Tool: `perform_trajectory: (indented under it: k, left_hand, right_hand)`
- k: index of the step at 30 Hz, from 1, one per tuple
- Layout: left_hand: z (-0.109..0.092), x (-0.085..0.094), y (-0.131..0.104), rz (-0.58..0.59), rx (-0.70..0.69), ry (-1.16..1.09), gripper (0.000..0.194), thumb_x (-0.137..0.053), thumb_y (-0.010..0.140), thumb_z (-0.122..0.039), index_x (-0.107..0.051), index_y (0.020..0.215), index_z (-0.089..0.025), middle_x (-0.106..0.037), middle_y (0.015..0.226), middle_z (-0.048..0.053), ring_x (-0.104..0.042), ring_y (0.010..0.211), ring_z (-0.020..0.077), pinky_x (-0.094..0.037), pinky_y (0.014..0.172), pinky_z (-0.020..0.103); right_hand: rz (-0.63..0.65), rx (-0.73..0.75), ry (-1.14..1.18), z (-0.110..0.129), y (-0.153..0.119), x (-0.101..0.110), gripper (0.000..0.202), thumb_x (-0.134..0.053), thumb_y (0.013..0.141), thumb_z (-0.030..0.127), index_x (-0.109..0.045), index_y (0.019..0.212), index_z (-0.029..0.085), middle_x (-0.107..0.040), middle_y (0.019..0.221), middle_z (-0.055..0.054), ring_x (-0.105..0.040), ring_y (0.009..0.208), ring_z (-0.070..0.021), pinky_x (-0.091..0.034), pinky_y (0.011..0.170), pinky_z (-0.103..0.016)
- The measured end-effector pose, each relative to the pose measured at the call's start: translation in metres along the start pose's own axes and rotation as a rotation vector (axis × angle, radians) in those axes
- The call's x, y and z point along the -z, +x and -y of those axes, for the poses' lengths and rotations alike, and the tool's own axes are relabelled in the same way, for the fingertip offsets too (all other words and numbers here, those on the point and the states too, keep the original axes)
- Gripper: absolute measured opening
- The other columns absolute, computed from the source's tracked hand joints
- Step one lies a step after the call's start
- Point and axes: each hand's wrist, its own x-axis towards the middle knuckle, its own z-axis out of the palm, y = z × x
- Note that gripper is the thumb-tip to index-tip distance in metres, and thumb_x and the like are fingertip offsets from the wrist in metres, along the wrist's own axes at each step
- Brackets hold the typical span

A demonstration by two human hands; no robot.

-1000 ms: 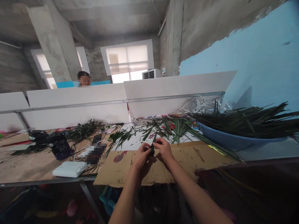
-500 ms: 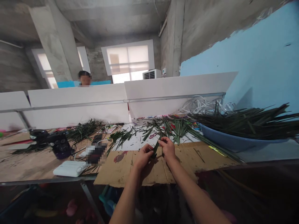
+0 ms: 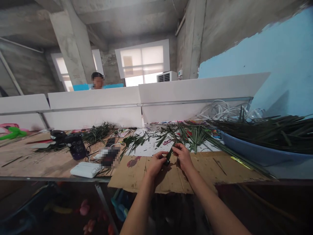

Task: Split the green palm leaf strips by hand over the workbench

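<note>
Between my two hands a dark green leaf strip (image 3: pixel 171 152) slants over the cardboard sheet (image 3: pixel 144 178). My left hand (image 3: pixel 157 162) pinches its lower end, where a small dark folded part shows beside the fingertips. Higher up the strip, my right hand (image 3: pixel 183 156) grips it between thumb and finger. Just beyond the hands, cut green leaf pieces (image 3: pixel 197 138) lie scattered on a white surface (image 3: pixel 146 147).
At the right stands a blue basin (image 3: pixel 244 142) heaped with long leaves. To the left are a white power bank (image 3: pixel 85 170), a dark purple device (image 3: pixel 76 148) and a leaf pile (image 3: pixel 99 133). Behind white partitions (image 3: pixel 97 98) a person's head (image 3: pixel 97 80) shows.
The whole view has swung left, so the scene sits farther right, and pink and green objects now show at the far left. Both hands keep their grip on the strip.
</note>
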Motion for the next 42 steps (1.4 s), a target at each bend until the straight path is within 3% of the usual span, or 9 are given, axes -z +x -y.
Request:
perform_trajectory:
  k: [6,11,21,27,42]
  left_hand:
    - [-0.001,0.002,0.0,-0.066,-0.047,0.022,0.031,-0.076,0.063,-0.027,-0.072,0.092,-0.017,-0.064,0.067,0.002,-0.056,0.057,0.0123,-0.044,0.054,0.023]
    - [0.0,0.002,0.001,-0.078,-0.076,0.025,0.022,-0.075,0.065,-0.028,-0.065,0.081,-0.018,-0.064,0.066,0.002,-0.056,0.058,0.0127,-0.044,0.055,0.023]
    - [0.008,0.004,0.005,-0.038,-0.078,0.035,0.023,-0.075,0.067,-0.031,-0.06,0.079,-0.019,-0.06,0.068,0.0,-0.056,0.058,0.0131,-0.043,0.052,0.022]
    - [0.005,0.004,0.004,-0.051,-0.099,0.012,0.022,-0.075,0.066,-0.03,-0.061,0.079,-0.019,-0.061,0.072,0.001,-0.056,0.062,0.0131,-0.043,0.055,0.022]
    - [-0.004,-0.002,0.004,0.022,-0.058,0.033,0.021,-0.073,0.062,-0.026,-0.058,0.076,-0.019,-0.059,0.065,-0.002,-0.055,0.057,0.012,-0.045,0.054,0.023]
  right_hand:
    - [0.22,-0.078,-0.078,0.008,-0.009,-0.005,0.021,-0.074,0.054,0.031,-0.062,0.066,0.02,-0.061,0.06,0.002,-0.053,0.056,-0.0161,-0.043,0.055,-0.029]
    - [0.271,-0.087,-0.098,0.011,-0.011,-0.009,0.017,-0.072,0.053,0.028,-0.062,0.064,0.019,-0.06,0.057,0.002,-0.052,0.053,-0.0156,-0.042,0.054,-0.029]
    - [0.271,-0.049,-0.071,0.011,-0.012,-0.01,0.014,-0.068,0.058,0.03,-0.064,0.065,0.019,-0.059,0.059,0.001,-0.046,0.055,-0.0139,-0.035,0.053,-0.026]
    - [0.25,-0.014,-0.044,0.009,-0.01,-0.011,0.018,-0.071,0.06,0.035,-0.062,0.064,0.02,-0.059,0.06,0.002,-0.048,0.056,-0.0146,-0.037,0.055,-0.027]
    - [0.045,0.057,0.031,0.004,-0.001,-0.009,0.019,-0.07,0.062,0.036,-0.058,0.06,0.021,-0.053,0.056,0.005,-0.045,0.056,-0.014,-0.035,0.057,-0.027]
